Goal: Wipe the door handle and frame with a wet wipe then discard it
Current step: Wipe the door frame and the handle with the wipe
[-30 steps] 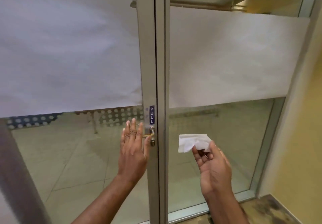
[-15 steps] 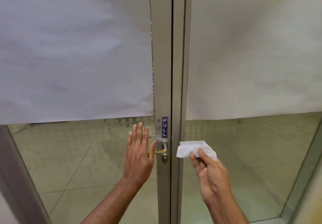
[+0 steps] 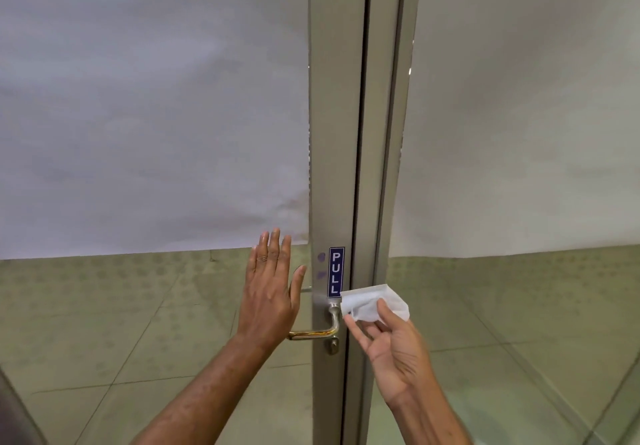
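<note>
A brass lever door handle (image 3: 317, 332) sticks out to the left from the grey metal door frame (image 3: 334, 133), just below a blue PULL sticker (image 3: 336, 271). My right hand (image 3: 391, 344) pinches a folded white wet wipe (image 3: 375, 302), whose left edge touches the frame right above the handle's base. My left hand (image 3: 270, 292) lies flat with fingers spread on the glass just left of the frame, covering the handle's left tip.
Frosted film (image 3: 156, 98) covers the upper glass of both door leaves. A second frame post (image 3: 394, 133) runs beside the first, separated by a dark gap. Tiled floor (image 3: 121, 323) shows through the clear lower glass.
The view has come closer to the door. My right hand has carried the wipe left until it meets the frame above the handle. My left hand stays flat on the glass.
</note>
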Demonstrator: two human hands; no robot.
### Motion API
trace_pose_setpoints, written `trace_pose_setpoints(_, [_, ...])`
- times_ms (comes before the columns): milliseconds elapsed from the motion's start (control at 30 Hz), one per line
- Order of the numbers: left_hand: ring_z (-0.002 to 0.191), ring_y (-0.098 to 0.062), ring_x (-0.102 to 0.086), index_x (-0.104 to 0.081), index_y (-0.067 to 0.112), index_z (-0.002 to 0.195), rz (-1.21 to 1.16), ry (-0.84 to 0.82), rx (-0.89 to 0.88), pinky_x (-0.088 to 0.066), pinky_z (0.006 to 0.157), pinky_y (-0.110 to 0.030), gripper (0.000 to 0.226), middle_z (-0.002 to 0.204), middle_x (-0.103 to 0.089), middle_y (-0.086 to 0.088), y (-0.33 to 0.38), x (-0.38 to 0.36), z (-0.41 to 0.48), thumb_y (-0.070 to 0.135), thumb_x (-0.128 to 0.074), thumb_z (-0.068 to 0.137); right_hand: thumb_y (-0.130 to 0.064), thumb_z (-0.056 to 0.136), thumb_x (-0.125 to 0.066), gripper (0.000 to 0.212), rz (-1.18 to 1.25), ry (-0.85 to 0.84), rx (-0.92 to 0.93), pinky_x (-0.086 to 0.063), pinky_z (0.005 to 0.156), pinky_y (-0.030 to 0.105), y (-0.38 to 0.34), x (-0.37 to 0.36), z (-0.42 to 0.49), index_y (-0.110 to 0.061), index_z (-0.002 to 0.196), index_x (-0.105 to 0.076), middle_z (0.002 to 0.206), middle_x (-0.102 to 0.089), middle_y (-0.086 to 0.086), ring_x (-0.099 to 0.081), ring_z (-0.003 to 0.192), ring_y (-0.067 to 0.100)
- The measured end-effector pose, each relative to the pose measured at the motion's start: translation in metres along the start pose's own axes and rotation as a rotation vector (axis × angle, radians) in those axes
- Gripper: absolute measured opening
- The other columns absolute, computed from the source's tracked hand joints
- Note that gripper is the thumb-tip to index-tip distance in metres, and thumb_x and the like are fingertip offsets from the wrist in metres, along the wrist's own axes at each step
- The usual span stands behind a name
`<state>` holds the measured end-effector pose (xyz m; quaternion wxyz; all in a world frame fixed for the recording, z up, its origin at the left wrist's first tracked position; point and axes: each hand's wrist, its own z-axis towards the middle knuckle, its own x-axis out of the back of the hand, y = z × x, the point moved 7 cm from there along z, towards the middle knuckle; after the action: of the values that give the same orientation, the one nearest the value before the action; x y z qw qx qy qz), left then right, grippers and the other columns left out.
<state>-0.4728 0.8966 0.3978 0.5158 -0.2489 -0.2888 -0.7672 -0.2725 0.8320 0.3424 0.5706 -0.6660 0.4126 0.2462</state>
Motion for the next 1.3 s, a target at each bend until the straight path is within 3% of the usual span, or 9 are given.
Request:
trace_pose_setpoints(167, [0.162, -0.012, 0.01, -0.014, 0.014, 0.165, 0.019, 0.056, -0.002, 0.005, 0.133, -0.034, 0.064, 0.175, -0.005, -0.005, -0.001, -0.012, 0.023, 0.044, -0.026, 0.11, 0.0, 0.099, -0.058, 0.024, -0.155, 0.01, 0.088, -0.065, 0.075, 0.04, -0.001, -0.012, 0.043, -0.001, 0.122, -0.062, 0.098, -0.079, 0.019, -0.079, 0.085, 0.034])
trace_pose_setpoints(333, [0.163, -0.016, 0.004, -0.013, 0.014, 0.166, 0.033, 0.103, -0.012, 0.0, 0.133, -0.037, 0.063, 0.176, -0.006, -0.005, -0.002, -0.034, 0.04, 0.038, -0.031, 0.111, 0.0, 0.093, -0.066, 0.024, -0.406, 0.015, 0.374, -0.061, 0.067, 0.024, -0.013, -0.03, 0.08, -0.017, 0.11, -0.071, 0.091, -0.08, 0.001, -0.079, 0.082, 0.022])
trace_pose_setpoints(467, [0.164, -0.019, 0.001, -0.013, 0.012, 0.165, 0.032, 0.128, -0.024, -0.002, 0.133, -0.039, 0.062, 0.176, -0.008, -0.007, -0.001, -0.037, 0.039, 0.036, -0.031, 0.111, -0.015, 0.091, -0.072, 0.024, -0.733, -0.012, 0.662, -0.055, 0.066, 0.017, -0.015, -0.045, 0.077, -0.038, 0.099, -0.069, 0.088, -0.077, -0.012, -0.075, 0.083, 0.014])
trace_pose_setpoints(533, [0.164, -0.02, 0.0, -0.013, 0.012, 0.165, 0.025, 0.134, -0.024, -0.002, 0.134, -0.039, 0.062, 0.176, -0.008, -0.007, -0.005, -0.042, 0.042, 0.035, -0.032, 0.111, -0.014, 0.094, -0.068, 0.032, -0.851, -0.111, 0.776, -0.06, 0.067, 0.024, -0.011, -0.055, 0.082, -0.044, 0.105, -0.068, 0.094, -0.074, -0.018, -0.074, 0.085, 0.013])
trace_pose_setpoints(600, [0.164, -0.02, -0.001, -0.014, 0.011, 0.165, 0.018, 0.142, -0.018, -0.003, 0.134, -0.04, 0.061, 0.176, -0.009, -0.008, -0.008, -0.046, 0.043, 0.034, -0.031, 0.111, -0.007, 0.096, -0.062, 0.042, -1.029, -0.244, 0.943, -0.062, 0.086, 0.035, -0.003, -0.066, 0.081, -0.036, 0.126, -0.066, 0.118, -0.073, -0.017, -0.071, 0.108, 0.012])
trace_pose_setpoints(700, [0.164, -0.021, -0.002, -0.014, 0.01, 0.165, 0.006, 0.163, -0.029, -0.004, 0.134, -0.041, 0.061, 0.176, -0.01, -0.008, -0.008, -0.05, 0.044, 0.033, -0.03, 0.111, 0.006, 0.088, -0.05, 0.057, -1.277, -0.451, 1.207, -0.039, 0.117, 0.034, 0.013, -0.071, 0.086, -0.016, 0.139, -0.059, 0.15, -0.056, 0.0, -0.045, 0.144, 0.012])
trace_pose_setpoints(867, [0.164, -0.024, -0.005, -0.015, 0.009, 0.165, -0.006, 0.192, -0.069, -0.005, 0.134, -0.04, 0.059, 0.176, -0.009, -0.009, -0.007, -0.056, 0.049, 0.029, -0.03, 0.111, -0.005, 0.088, -0.037, 0.057, -1.594, -0.525, 1.417, -0.029, 0.12, 0.052, 0.035, -0.069, 0.109, 0.002, 0.142, -0.054, 0.154, -0.048, 0.014, -0.037, 0.149, 0.029])
trace_pose_setpoints(1067, [0.163, -0.026, -0.007, -0.019, 0.007, 0.164, -0.019, 0.237, -0.102, -0.004, 0.134, -0.04, 0.057, 0.175, -0.012, -0.011, -0.012, -0.062, 0.057, 0.03, -0.027, 0.113, -0.015, 0.092, -0.04, 0.068, -1.999, -0.56, 1.489, -0.01, 0.124, 0.054, 0.061, -0.055, 0.135, -0.002, 0.157, -0.025, 0.169, -0.013, 0.016, -0.006, 0.158, 0.031])
trace_pose_setpoints(1300, [0.164, -0.026, -0.007, -0.015, 0.01, 0.165, -0.017, 0.269, -0.121, -0.003, 0.134, -0.042, 0.057, 0.176, -0.008, -0.008, -0.019, -0.073, 0.058, 0.032, -0.026, 0.113, -0.024, 0.091, -0.044, 0.082, -2.163, -0.715, 1.494, -0.003, 0.125, 0.053, 0.059, -0.037, 0.146, -0.005, 0.161, -0.007, 0.171, 0.001, 0.015, -0.003, 0.158, 0.032])
